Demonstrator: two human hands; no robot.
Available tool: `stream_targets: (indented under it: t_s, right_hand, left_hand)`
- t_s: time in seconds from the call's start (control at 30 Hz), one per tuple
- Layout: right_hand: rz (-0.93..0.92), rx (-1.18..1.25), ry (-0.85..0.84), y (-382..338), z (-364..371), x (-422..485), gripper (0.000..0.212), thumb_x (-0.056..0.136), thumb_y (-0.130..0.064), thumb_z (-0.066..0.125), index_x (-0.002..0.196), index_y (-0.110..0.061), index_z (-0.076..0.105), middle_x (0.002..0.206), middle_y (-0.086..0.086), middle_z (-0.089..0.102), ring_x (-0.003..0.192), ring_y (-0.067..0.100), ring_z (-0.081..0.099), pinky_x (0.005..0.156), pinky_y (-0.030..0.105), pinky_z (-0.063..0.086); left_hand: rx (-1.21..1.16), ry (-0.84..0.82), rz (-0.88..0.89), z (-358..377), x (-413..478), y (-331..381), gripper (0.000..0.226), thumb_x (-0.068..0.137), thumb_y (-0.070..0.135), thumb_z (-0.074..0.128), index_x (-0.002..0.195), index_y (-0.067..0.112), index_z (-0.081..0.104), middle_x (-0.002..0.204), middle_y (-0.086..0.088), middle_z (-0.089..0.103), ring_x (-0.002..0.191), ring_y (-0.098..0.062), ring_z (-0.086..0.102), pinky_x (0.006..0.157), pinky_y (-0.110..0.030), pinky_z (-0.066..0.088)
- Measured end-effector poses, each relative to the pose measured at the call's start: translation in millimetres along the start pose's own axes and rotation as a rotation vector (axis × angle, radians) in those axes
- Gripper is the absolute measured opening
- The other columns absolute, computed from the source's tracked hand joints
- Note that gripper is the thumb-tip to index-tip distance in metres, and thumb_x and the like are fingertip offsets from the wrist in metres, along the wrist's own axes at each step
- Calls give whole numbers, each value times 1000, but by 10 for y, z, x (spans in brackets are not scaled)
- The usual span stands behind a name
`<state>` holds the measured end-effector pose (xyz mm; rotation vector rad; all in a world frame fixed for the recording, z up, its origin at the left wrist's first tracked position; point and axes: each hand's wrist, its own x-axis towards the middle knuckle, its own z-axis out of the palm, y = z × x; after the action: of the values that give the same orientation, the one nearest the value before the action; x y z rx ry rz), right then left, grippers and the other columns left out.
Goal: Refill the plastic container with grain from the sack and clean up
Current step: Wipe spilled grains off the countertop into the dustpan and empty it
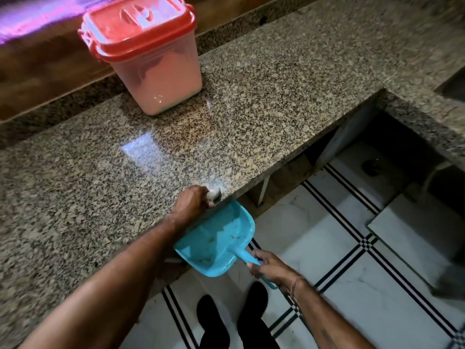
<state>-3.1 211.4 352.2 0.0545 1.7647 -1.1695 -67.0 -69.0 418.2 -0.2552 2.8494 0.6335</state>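
A clear plastic container [161, 79] with a red lid [137, 23] stands closed at the back of the granite counter [251, 102], filled with pale grain. My left hand [192, 201] rests at the counter's front edge, closed on a small grey cloth or wad [214, 194]. Just below that edge my right hand [270, 269] grips the handle of a blue dustpan [216, 238], whose mouth is tucked under the counter lip. A few brown bits lie in the pan. No sack is in view.
The counter turns a corner at the right, with a dark open space [377, 147] under it. White floor tiles with black stripes [352, 260] lie below. My dark-clad feet [234, 321] stand near the counter. A wooden ledge [37, 69] runs behind the container.
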Motion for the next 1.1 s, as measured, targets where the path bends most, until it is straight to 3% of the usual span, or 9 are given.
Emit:
stream_targets:
  t_s: [0.23,0.33,0.43,0.53,0.6,0.7,0.8,0.93,1.1]
  right_hand:
    - [-10,41,-1,-94,-8,-40,11,93,-20,65,85,-17,58,72,-3,57,67,10,51,67,23,42]
    - [-15,21,4,-95,14,-8,16,96,-14,62,83,-19,54,72,-2,55,63,8,48,59,18,40]
    - [-26,20,-9,-96,5,35,13,95,-16,63,84,-18,56,73,-1,57,68,12,51,65,22,43]
    - [-32,8,-20,-81,-14,76,9,93,-20,65,91,-13,59,73,-3,59,73,14,53,71,28,44]
    - [-40,3,-17,-93,-17,85,8,93,-20,65,91,-14,60,73,-3,58,73,14,53,71,28,44]
    - [-58,3,-20,-93,-12,103,8,93,-20,65,88,-20,58,73,-4,57,70,12,52,70,27,43]
    - [-57,21,-21,-49,11,116,11,94,-17,65,86,-19,57,69,-6,56,65,10,50,67,27,42]
    - [-55,25,-23,-2,62,110,6,92,-19,64,91,-17,59,72,-5,55,69,11,50,70,28,41]
    - [-47,20,-30,-9,85,73,9,89,-23,66,87,-20,58,72,-5,58,72,13,52,72,29,43]
  left_hand:
    - [49,181,85,95,-457,157,13,91,21,73,102,17,69,99,3,63,83,-8,55,70,-17,45]
    - [111,126,106,295,-614,232,35,80,32,80,112,23,69,109,6,62,97,-11,51,78,-21,38]
    - [55,215,91,151,-567,178,27,85,21,78,109,19,67,103,3,60,92,-9,49,72,-19,36]
    - [-209,380,-73,-125,-483,46,5,97,13,61,100,17,60,101,1,55,86,-1,52,61,-14,44]
    - [-286,433,-263,-145,-439,-66,5,99,17,56,103,18,60,104,-1,60,85,-11,61,59,-25,54]
    - [-187,404,-474,-16,-419,-76,15,98,25,63,113,21,65,106,-1,69,79,-13,59,52,-19,38]
    - [-212,380,-421,86,-307,104,22,96,28,67,118,26,68,108,3,71,80,-8,59,53,-12,29]
    - [-197,285,-233,67,-96,122,36,94,29,70,129,28,66,113,4,69,86,-9,60,61,-14,44]
    - [-72,-67,-59,-212,66,68,31,92,30,72,121,17,70,105,-8,72,87,-20,67,77,-34,59]
